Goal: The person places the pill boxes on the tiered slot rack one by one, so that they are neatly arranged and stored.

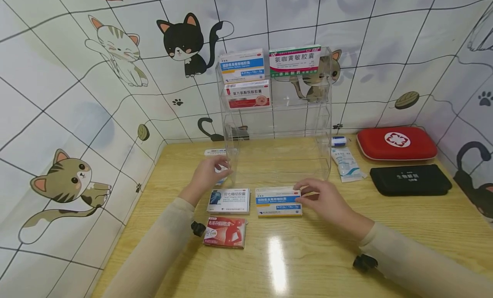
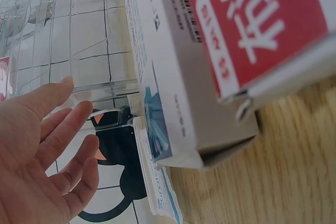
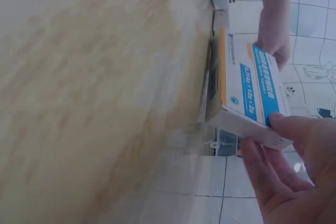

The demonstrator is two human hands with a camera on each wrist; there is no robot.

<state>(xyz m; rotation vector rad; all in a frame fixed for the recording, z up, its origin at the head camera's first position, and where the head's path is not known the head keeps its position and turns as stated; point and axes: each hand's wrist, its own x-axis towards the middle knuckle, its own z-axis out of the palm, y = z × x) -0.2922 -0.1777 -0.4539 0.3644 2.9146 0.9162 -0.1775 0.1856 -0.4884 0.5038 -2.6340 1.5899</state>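
Observation:
My right hand (image 1: 323, 202) pinches the right end of a white-and-blue medicine box (image 1: 278, 206), thumb on its printed face and fingers behind, as the right wrist view also shows. That box is low over the wooden table, just in front of a clear acrylic rack (image 1: 327, 118). My left hand (image 1: 206, 174) is at the rack's lower left side, its fingers loosely bent with fingertips right at the clear edge. Below the left hand lie a white capsule box (image 1: 230, 201) and a red capsule box (image 1: 225, 233); in the left wrist view both appear close beside the hand (image 2: 47, 150).
The rack's upper shelves hold another white-and-blue box (image 1: 242, 67), a white-and-red box (image 1: 248, 95) and a green-and-magenta box (image 1: 295, 62). At right are a red first-aid case (image 1: 396, 143), a black pouch (image 1: 411, 180) and a white-and-blue packet (image 1: 347, 163). A tiled-pattern wall stands behind.

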